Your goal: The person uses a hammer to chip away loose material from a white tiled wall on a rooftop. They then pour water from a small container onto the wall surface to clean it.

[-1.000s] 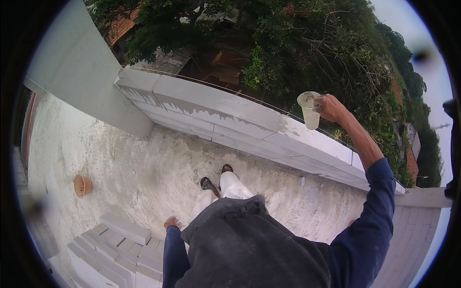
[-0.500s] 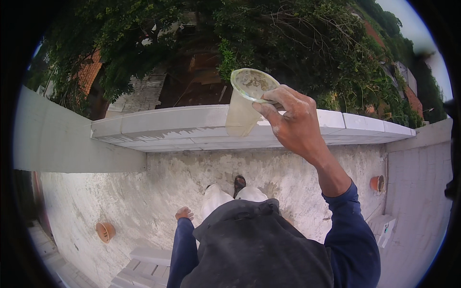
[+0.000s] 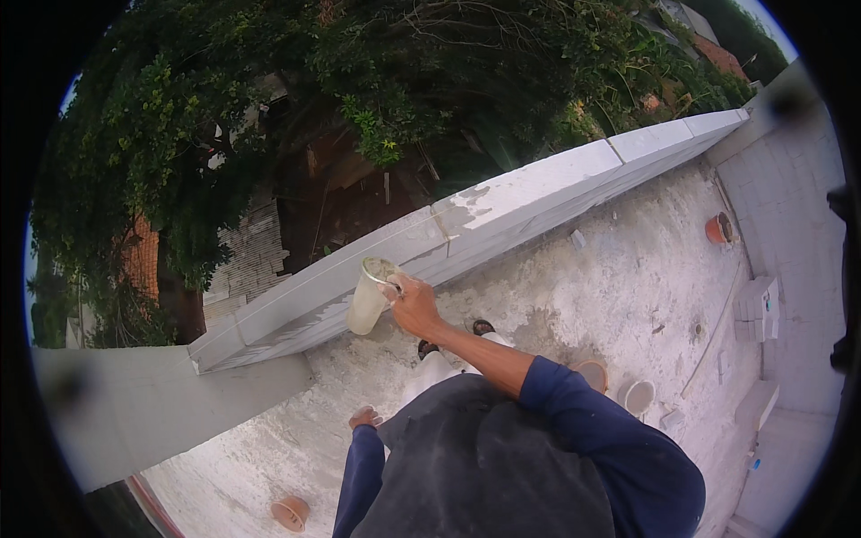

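Observation:
My right hand (image 3: 414, 307) is closed on the rim of a tall translucent plastic cup (image 3: 366, 307), stained with pale grey residue. The cup tilts slightly, over the inner side of a low white block wall (image 3: 413, 235). A wet grey smear (image 3: 470, 208) marks the wall top to the right of the cup. My left hand (image 3: 365, 416) hangs low by my left side with its fingers loosely apart. Nothing shows in it.
An orange bucket (image 3: 290, 513) stands at lower left, another (image 3: 718, 229) far right. Close to my right side are a brown bucket (image 3: 590, 375) and a white bucket (image 3: 637, 396). Pale blocks (image 3: 758, 309) are stacked at right. Trees (image 3: 269, 81) and roofs lie beyond the wall.
The view has turned, so the wall now slants up to the right. My right hand has brought the cup lower and leftward, to the wall's inner side. Buckets at my right have come into view.

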Available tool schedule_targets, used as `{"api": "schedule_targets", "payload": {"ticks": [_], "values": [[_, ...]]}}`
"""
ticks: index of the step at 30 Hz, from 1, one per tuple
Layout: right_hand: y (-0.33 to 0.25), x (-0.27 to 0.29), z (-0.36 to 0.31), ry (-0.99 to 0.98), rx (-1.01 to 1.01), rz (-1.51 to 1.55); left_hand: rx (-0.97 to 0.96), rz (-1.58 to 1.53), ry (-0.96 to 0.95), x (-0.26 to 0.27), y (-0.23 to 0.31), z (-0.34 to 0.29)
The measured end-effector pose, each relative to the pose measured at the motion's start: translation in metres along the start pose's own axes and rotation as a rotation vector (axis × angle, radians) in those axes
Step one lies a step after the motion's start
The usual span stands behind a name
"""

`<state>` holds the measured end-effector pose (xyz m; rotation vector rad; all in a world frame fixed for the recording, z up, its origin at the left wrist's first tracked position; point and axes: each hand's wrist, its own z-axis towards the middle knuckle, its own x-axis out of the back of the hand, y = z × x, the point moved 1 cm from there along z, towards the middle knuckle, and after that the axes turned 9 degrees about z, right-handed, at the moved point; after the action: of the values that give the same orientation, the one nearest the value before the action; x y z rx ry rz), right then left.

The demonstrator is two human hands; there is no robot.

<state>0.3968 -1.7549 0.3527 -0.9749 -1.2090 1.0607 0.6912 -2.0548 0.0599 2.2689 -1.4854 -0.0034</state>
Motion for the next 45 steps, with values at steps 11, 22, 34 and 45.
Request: {"api": "schedule_targets", "payload": {"ticks": [11, 22, 34, 45], "values": [[0.028, 0.101, 0.061, 0.244, -0.243, -0.105, -0.09, 0.326, 0.076, 0.017, 0.13, 0.028], [0.072, 0.272, 0.113, 0.266, -0.205, -0.245, -0.172, 0.475, -0.102, -0.164, 0.153, -0.003], [0.137, 0.517, 0.185, 0.217, -0.253, -0.436, -0.113, 0.411, -0.13, -0.347, 0.118, -0.068], [0.116, 0.519, 0.164, 0.068, 0.084, -0.862, -0.19, 0.543, -0.143, -0.399, 0.12, -0.092]]}}
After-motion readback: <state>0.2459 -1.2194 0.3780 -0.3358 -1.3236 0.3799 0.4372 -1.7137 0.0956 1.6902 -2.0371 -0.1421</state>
